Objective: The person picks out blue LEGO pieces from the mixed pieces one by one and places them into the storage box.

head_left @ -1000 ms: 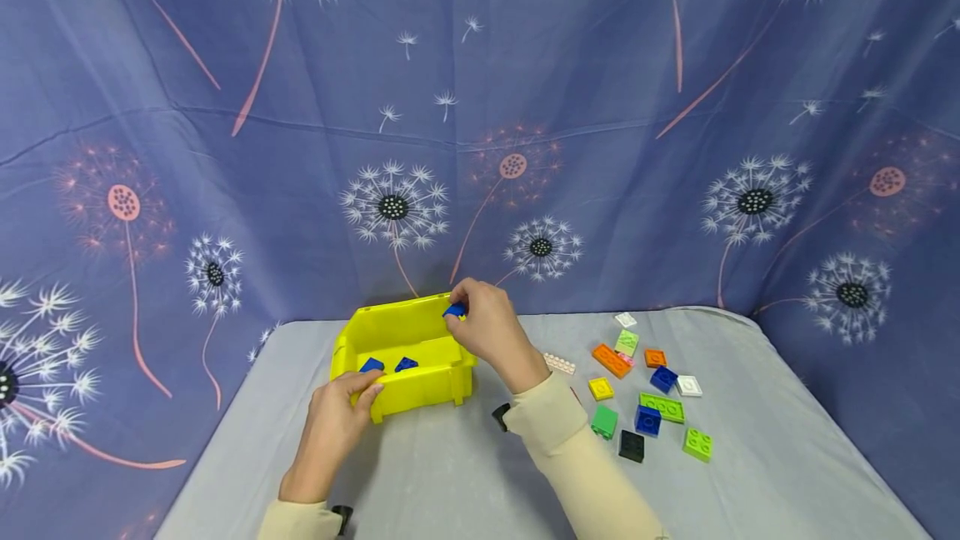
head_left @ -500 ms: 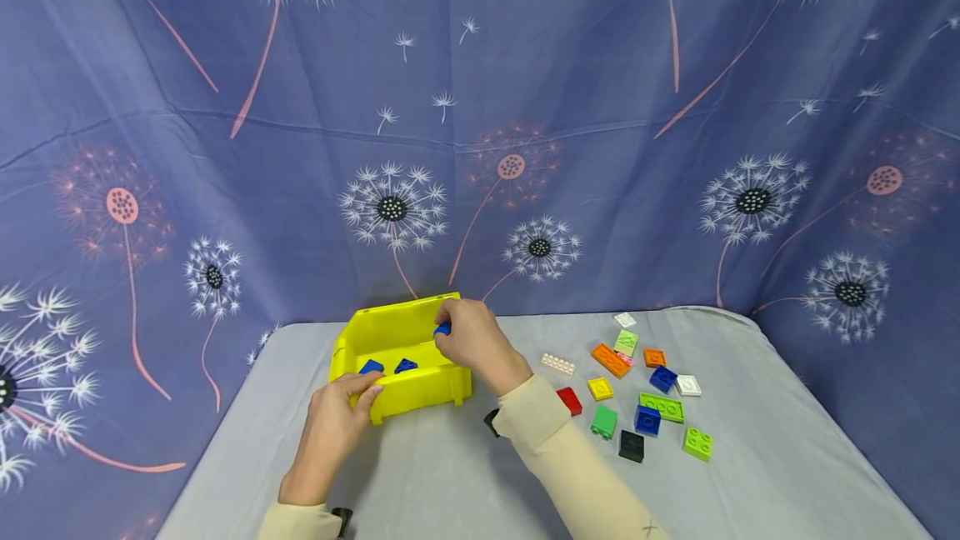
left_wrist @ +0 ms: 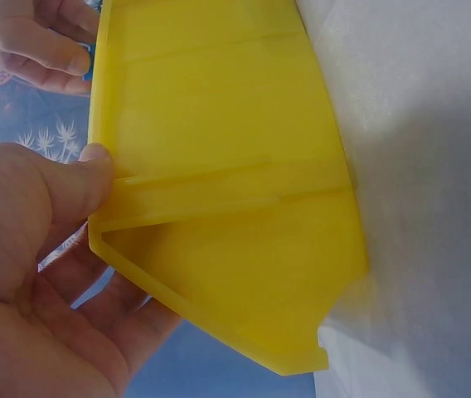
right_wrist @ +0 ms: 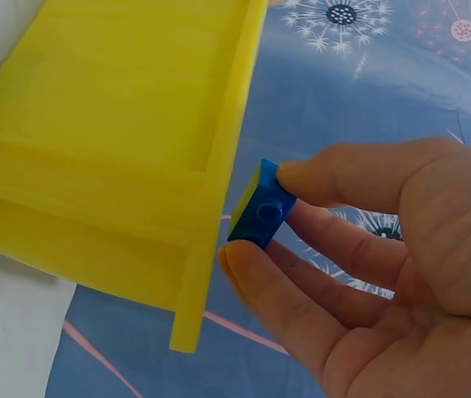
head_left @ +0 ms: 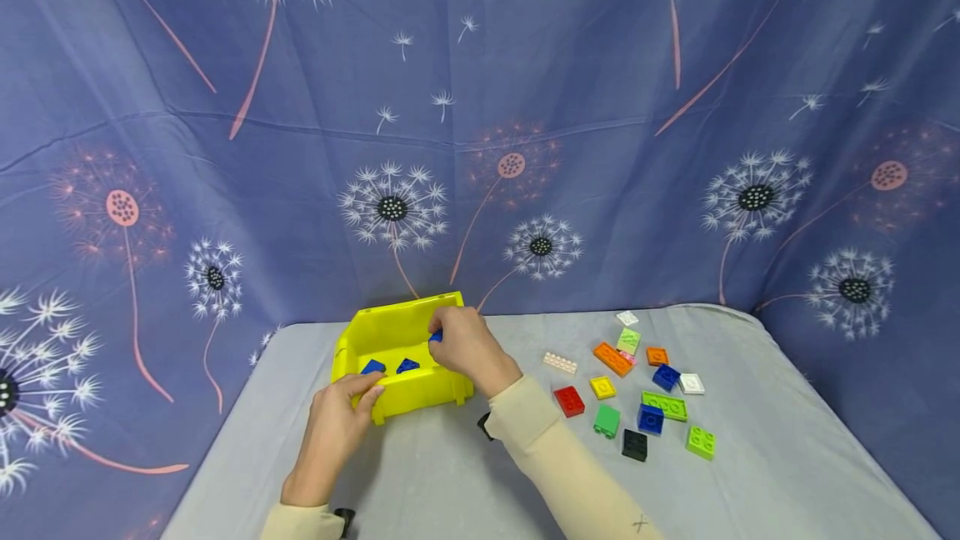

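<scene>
One blue brick (right_wrist: 260, 219), pinched in the part-curled right hand (head_left: 468, 348), hangs over the right end of the yellow bin (head_left: 420, 394), whose near rim the left hand (head_left: 335, 419) grips toward the left corner.

1. Right sleeve (head_left: 581, 477): cream, long, loosely creased.
2. Right cuff (head_left: 525, 417): cream, broad band around the wrist.
3. Cross mark (head_left: 640, 523): small, dark, thin-lined, on the right forearm fabric.
4. Left sleeve (head_left: 300, 522): matching cream, cut off by the lower edge.
5. Right wrist fitting (head_left: 484, 426): black, small, details unclear.
6. Left wrist fitting (head_left: 345, 520): likewise black.
7. Left hand (head_left: 334, 423), right hand (head_left: 467, 348): bare.
</scene>
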`<state>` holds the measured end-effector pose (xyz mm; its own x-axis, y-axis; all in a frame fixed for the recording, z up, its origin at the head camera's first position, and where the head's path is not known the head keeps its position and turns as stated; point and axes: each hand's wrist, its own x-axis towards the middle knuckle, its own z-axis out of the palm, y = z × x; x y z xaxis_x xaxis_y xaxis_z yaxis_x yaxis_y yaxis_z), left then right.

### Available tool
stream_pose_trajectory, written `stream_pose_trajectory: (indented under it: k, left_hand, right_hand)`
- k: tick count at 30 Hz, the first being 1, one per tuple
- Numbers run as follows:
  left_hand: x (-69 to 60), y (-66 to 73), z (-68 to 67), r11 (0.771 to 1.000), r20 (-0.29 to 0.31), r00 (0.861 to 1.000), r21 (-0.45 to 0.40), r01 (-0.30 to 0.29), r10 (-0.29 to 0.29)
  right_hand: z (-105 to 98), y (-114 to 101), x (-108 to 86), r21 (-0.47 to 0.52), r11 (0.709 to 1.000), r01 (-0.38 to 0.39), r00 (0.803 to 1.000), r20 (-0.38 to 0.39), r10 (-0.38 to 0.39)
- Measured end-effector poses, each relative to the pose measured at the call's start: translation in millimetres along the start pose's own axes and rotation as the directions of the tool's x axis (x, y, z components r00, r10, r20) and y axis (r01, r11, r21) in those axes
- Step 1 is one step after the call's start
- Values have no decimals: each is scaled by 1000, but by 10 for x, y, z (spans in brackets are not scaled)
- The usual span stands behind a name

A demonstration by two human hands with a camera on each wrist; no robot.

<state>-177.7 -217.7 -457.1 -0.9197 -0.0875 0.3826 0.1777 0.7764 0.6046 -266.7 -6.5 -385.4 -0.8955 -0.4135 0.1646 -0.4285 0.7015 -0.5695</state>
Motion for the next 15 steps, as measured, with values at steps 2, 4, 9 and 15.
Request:
stream_pose_trajectory:
  k: [2,4,9,15]
  left_hand:
    - [-3,3,-2,1000,-3,1000,1,-2,2]
    - [-3,3,-6,1000,1,1000,1,4,-4]
    - [5,0,-15,999,24,999,-3,34,-33]
    - [10,-2,-11,999,32,999,-2,32,-32]
  right_hand:
    - [6,-5,3,0,1000,-9,1000,9,9]
    - [10,-11,2,-2,1000,-21,1000,15,21]
    - [8,-20,1,-7,999,-43,999,29,43]
    - [10,-12,-7,16,997,-71,996,51,70]
